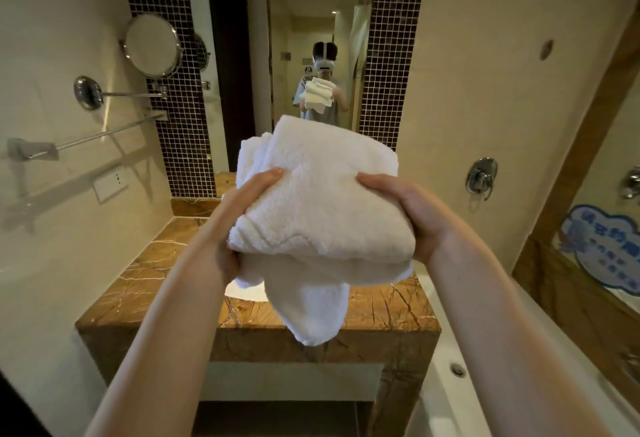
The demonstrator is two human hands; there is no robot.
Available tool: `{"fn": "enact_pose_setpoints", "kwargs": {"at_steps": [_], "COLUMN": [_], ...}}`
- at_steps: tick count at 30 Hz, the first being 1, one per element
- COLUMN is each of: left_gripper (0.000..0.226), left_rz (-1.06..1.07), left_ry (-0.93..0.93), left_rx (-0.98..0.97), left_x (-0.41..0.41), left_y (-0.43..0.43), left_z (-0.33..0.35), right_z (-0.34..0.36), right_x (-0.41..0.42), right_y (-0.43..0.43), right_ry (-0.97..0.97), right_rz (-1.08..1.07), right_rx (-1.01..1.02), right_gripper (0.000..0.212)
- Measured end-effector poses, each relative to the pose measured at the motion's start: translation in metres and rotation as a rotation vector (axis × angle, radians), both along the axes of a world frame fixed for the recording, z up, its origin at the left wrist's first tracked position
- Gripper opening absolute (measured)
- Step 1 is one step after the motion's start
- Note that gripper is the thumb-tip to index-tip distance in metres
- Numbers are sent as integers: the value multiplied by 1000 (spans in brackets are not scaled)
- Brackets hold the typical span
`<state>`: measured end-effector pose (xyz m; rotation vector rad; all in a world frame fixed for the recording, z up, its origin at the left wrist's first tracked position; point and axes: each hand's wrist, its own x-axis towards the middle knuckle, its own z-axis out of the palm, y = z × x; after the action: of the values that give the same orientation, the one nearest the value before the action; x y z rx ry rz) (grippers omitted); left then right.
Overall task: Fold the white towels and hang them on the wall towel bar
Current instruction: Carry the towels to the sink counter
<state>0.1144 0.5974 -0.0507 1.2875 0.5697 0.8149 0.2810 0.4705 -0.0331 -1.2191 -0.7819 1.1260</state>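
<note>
Looking mostly folded, the white towels point(322, 201) are bunched up above the desk point(381, 312), with one corner dangling loose. Left hand point(239, 218) and right hand point(401, 211) each grip a side, arms stretched forward. Next move, I'd guess: tuck that corner, then swing left to the towel bar point(104, 136).

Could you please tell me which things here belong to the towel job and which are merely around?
For the job: white towels, gripped by left hand and right hand; wall towel bar.
Just around: round mirror; marble counter; wall valve; blue sign.
</note>
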Motion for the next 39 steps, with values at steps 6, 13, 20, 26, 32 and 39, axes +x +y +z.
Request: {"fn": "enact_pose_setpoints", "kwargs": {"at_steps": [6,13,20,26,32,39], "left_gripper": [40,98,45,38,22,20], "left_rz": [101,22,-86,-130,-85,-92], "left_ry": [107,83,59,69,67,51], "left_rx": [-161,-134,-60,-48,-56,-72], "left_x": [35,69,103,126,158,190], "left_y": [42,111,173,212,237,260], "left_z": [9,4,8,10,15,11], "right_z": [-3,-2,4,5,3,0], "right_x": [31,60,83,100,125,170], "right_y": [39,93,148,184,213,245], "right_ry": [26,52,78,123,129,129], "right_rz": [-29,-99,-155,-201,-199,-162], "right_rx": [14,22,70,97,79,79], "right_gripper": [29,43,30,19,20,19]}}
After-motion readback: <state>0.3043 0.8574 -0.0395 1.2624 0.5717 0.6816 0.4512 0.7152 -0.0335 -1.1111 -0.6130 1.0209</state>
